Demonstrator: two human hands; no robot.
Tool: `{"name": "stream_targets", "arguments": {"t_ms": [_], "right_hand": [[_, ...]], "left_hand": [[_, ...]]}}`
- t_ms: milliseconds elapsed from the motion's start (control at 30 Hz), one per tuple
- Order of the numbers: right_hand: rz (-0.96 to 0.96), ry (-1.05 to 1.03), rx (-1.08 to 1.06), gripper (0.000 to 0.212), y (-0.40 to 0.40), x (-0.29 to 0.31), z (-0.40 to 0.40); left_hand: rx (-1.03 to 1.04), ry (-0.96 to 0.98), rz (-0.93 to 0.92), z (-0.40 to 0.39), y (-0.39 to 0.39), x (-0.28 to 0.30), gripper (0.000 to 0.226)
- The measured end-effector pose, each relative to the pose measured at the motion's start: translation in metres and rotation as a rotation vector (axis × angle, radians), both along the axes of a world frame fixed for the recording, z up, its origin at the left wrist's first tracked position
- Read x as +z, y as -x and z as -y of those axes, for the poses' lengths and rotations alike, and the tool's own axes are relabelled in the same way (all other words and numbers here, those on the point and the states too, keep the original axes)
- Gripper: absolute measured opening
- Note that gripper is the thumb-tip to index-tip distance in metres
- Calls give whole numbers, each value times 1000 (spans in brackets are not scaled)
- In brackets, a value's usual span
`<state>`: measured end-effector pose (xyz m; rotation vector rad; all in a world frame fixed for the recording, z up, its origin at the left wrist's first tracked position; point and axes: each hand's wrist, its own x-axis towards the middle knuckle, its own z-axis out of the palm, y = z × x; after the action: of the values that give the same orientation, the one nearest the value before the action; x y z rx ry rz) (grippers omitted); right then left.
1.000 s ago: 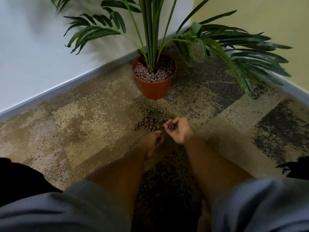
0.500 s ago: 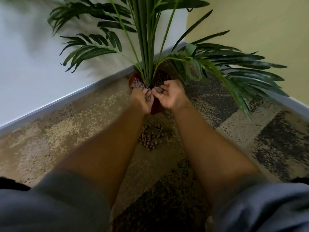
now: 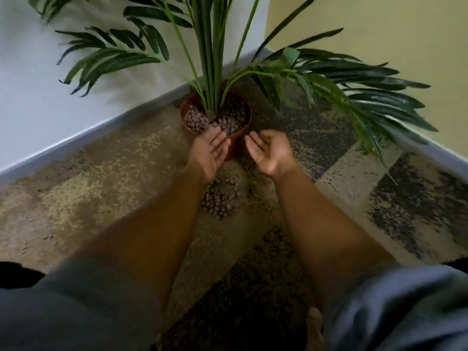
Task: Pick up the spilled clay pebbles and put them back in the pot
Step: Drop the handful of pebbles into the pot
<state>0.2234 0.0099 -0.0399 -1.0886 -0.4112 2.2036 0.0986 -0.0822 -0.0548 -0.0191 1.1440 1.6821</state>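
1. The person's left hand and right hand hover palm-up just in front of the round terracotta-coloured plastic pot. The left fingertips overlap its near rim; the right hand is just beside the pot on the right.

2. Grip: both hands are released, fingers straight and relaxed, and no pebbles show in either palm.

3. The pot stands on the patterned brown and beige carpet floor, close to the corner where the white wall meets the yellow wall. Its surface is covered with reddish-brown clay pebbles around the stems of the green palm plant.

4. A small heap of spilled clay pebbles lies on the floor between the forearms, on the near side of the pot and apart from it.

5. Judged from this, one load looks delivered and the step in hand is the turn back toward the heap. The task is part done, since a fair cluster remains on the carpet.

6. The next move calls for bringing both hands down to the heap, scooping or pinching a handful, and cupping the palms so that the round pebbles do not roll off.

7. The carry to the pot is short, but the hands should clear the rim and slip under the drooping fronds before tipping.
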Motion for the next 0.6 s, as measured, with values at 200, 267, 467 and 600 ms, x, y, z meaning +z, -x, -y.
{"name": "stream_targets", "arguments": {"t_ms": [200, 267, 467, 600], "right_hand": [[752, -200, 194, 16, -63, -54, 22], [957, -353, 279, 14, -83, -63, 30], [1493, -637, 860, 41, -131, -80, 54], [1602, -768, 1021, 37, -139, -87, 67]], "left_hand": [[-580, 299, -501, 28, -55, -62, 26], [-825, 301, -630, 36, -76, -73, 27], [-1458, 357, -862, 73, -111, -103, 40], [-1636, 296, -1034, 88, -116, -106, 44]]}}
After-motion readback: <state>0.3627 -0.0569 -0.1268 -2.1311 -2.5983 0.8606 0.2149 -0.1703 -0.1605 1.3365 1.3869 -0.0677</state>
